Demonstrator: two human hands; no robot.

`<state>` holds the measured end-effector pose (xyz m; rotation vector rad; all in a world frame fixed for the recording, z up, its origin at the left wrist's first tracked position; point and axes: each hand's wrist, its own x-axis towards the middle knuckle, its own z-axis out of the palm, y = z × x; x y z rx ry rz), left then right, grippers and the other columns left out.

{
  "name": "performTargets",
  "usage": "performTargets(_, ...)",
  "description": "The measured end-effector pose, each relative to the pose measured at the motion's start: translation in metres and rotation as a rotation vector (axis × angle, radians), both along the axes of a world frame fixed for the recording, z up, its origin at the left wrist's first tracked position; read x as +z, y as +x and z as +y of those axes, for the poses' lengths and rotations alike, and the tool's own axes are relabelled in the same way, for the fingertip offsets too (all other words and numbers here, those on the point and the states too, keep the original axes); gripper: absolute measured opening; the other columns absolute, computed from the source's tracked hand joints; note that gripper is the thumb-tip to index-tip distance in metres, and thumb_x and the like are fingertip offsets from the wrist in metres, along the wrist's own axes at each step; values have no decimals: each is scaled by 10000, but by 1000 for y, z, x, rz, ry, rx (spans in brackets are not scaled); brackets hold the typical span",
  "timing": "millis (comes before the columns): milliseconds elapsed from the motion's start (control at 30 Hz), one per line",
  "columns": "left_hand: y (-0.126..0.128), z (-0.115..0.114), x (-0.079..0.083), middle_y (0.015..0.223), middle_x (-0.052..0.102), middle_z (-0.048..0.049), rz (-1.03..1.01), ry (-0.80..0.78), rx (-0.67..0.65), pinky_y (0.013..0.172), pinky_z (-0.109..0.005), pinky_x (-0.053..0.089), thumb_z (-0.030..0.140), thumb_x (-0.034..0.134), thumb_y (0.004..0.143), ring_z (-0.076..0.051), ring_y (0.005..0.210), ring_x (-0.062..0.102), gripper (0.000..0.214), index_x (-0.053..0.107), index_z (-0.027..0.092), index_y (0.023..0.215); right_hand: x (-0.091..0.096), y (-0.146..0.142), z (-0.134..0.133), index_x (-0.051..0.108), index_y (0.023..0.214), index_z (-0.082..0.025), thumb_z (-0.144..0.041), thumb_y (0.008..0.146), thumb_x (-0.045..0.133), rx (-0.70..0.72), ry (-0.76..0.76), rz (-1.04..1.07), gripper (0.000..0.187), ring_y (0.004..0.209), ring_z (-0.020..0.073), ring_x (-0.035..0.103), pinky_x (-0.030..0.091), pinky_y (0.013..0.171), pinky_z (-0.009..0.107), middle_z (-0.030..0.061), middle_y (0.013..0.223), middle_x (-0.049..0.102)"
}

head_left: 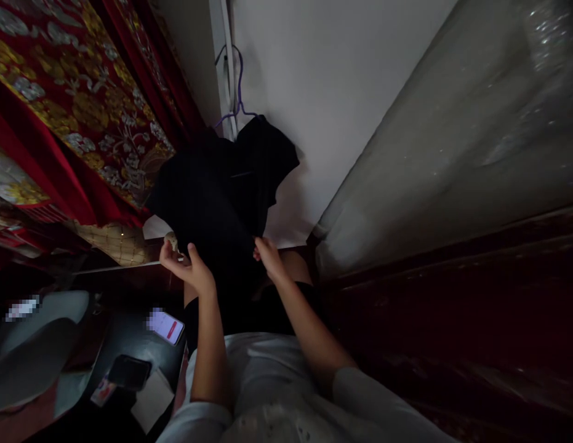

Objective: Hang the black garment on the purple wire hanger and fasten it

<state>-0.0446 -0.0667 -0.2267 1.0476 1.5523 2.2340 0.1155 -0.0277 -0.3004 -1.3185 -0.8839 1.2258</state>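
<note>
A black shirt (pixel 207 191) hangs from a purple hanger (pixel 240 86) against the wall, its lower part reaching down in front of my lap. My right hand (pixel 266 253) is closed on the right edge of the shirt and pinches the cloth. At the shirt's lower left, my left hand (pixel 189 269) has its fingers and thumb spread apart, with its palm turned up. Nothing shows in its grip. The darkness of the cloth hides its folds and lower hem.
Red curtains with gold and silver flowers (pixel 96 104) hang at the left. A dark table (pixel 124 326) at lower left bears a lit phone (pixel 167 326), a black phone-like object (pixel 129 372) and white paper (pixel 152 400). A grey panel (pixel 443 141) rises at the right.
</note>
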Motion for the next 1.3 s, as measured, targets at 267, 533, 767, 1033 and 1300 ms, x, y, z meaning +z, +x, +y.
performTargets(267, 62, 1, -60, 965, 683, -50, 241, -249, -798, 870, -297, 513, 244, 572, 949, -176, 894, 662, 172, 635, 189, 1099, 38, 18, -15, 510, 539, -207, -626, 716, 733, 156, 31, -20, 507, 394, 94, 440, 302, 387, 232, -2, 463, 500)
performTargets(533, 67, 5, -50, 888, 686, -52, 325, -226, -726, 826, -291, 482, 344, 543, 1022, -184, 856, 641, 211, 662, 186, 951, 48, 26, -25, 540, 664, -206, -723, 804, 656, 213, 238, 10, 548, 463, 94, 450, 347, 445, 234, -28, 540, 501)
performTargets(767, 68, 0, -42, 923, 668, -60, 352, -193, -710, 831, -287, 471, 376, 527, 1023, -199, 890, 631, 228, 660, 201, 961, 38, 27, -30, 506, 929, -236, -521, 832, 717, 177, 297, -50, 367, 541, 112, 505, 398, 525, 230, -67, 620, 545)
performTargets(1033, 67, -2, -47, 944, 692, -60, 320, -221, -656, 856, -299, 483, 356, 554, 1012, -206, 914, 652, 185, 654, 203, 988, 38, 31, -31, 574, 897, -232, -464, 916, 609, 196, 345, -115, 235, 586, 137, 517, 410, 584, 270, -36, 630, 536)
performTargets(1300, 69, -4, -44, 899, 670, -44, 344, -218, -698, 825, -299, 478, 363, 526, 1028, -203, 876, 642, 195, 622, 214, 948, 48, 30, -33, 495, 617, -217, -431, 800, 627, 225, 184, 146, 312, 445, 94, 381, 291, 463, 246, -43, 491, 431)
